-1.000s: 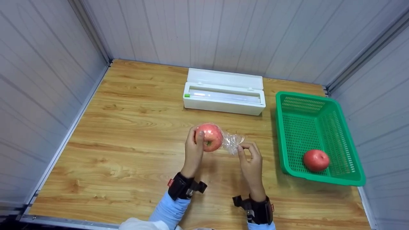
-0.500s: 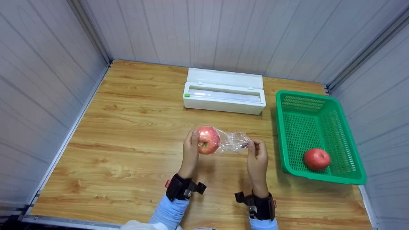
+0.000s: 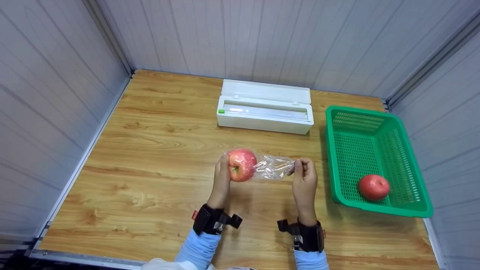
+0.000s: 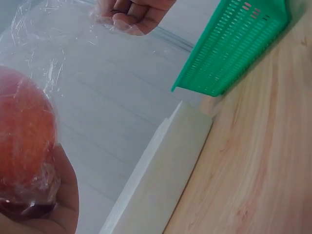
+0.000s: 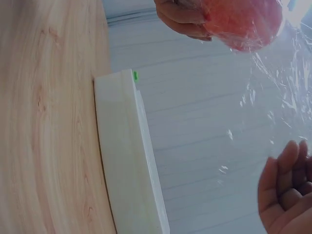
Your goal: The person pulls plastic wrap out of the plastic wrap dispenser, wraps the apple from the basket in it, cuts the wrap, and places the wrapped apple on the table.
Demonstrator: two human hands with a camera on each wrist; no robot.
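My left hand [image 3: 221, 180] grips a red apple [image 3: 242, 165] from its left side, above the table; the stem end faces me in the head view. Clear plastic wrap [image 3: 272, 167] covers the apple and stretches out to the right as a crinkled, shiny strip. At the far end of that strip, my right hand [image 3: 305, 180] pinches the film between thumb and curled fingers. In the left wrist view, wrap clings tightly over the apple [image 4: 24, 131] and bunches near the palm. The right wrist view shows the film [image 5: 292, 83] spread between both hands.
A white wrap dispenser box [image 3: 264, 125] with its lid raised stands at the back of the wooden table [image 3: 150, 180]. To the right is a green basket [image 3: 332, 168] holding another red apple [image 3: 374, 187]. Pale panel walls [image 3: 262, 37] enclose the table.
My right hand has moved to the right and slightly away from me, drawing the wrap into a longer strip. The left hand and apple have shifted slightly left.
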